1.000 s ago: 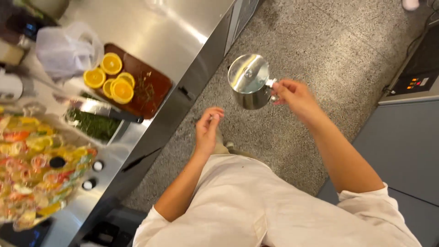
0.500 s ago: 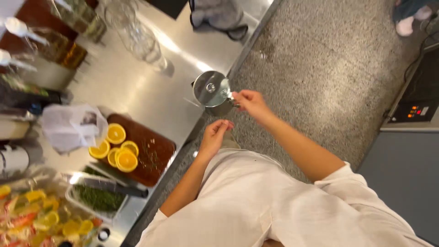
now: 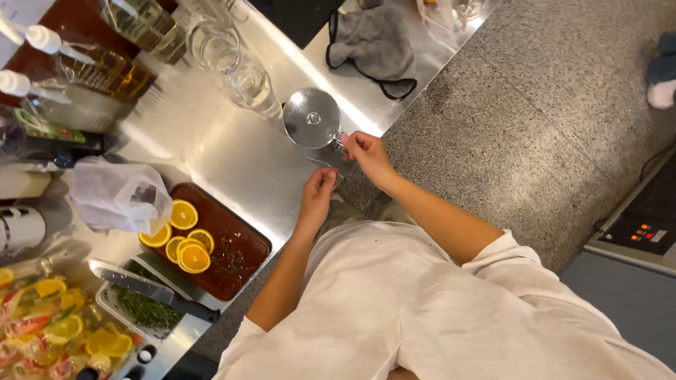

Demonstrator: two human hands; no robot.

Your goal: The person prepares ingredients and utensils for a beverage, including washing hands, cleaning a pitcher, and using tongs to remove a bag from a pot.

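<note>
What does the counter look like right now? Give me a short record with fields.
right hand: holds the handle of a small steel cup at the steel counter edge
left hand: close below the cup, fingers bent; contact unclear
behind cup: clear glass jugs, grey cloth
left of hands: wooden board with orange slices
near board: knife over a tray of herbs

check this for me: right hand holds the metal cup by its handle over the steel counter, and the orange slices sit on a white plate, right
Not quite. The orange slices lie on a brown wooden board, not a white plate, as the head view shows. The rest holds: the right hand holds the metal cup by its handle over the steel counter.
</note>
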